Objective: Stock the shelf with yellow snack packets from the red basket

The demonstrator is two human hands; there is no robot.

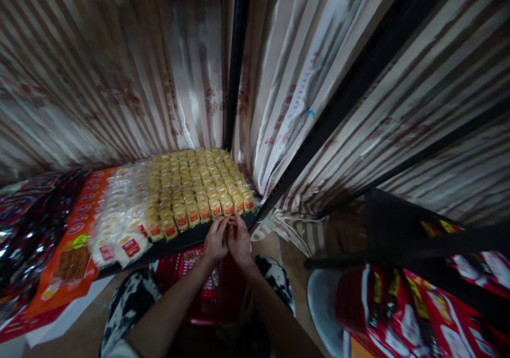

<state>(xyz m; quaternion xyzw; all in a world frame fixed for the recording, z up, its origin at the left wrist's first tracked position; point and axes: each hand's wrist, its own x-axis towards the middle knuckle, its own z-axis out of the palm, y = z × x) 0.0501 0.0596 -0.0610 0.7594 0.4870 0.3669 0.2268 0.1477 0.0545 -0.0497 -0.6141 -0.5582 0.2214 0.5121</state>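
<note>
Rows of small yellow snack packets (195, 182) with red-and-orange labels stand on a dark shelf (187, 237) in front of me. My left hand (216, 239) and my right hand (239, 243) meet at the shelf's front edge, just below the nearest row. The fingers of both are curled and drawn together at the tips, close to the packet fronts. What lies between the fingertips is too small and dim to make out. Below my hands is a red plastic basket (199, 307), with a few small wrapped items inside it.
Left of the yellow packets lie round white packets (129, 246), an orange bag (71, 262) and dark shiny packages (32, 230). A striped curtain (179, 71) hangs behind dark metal posts (235, 66). Lower right are red bags (398, 310) and a pale tub (322, 305).
</note>
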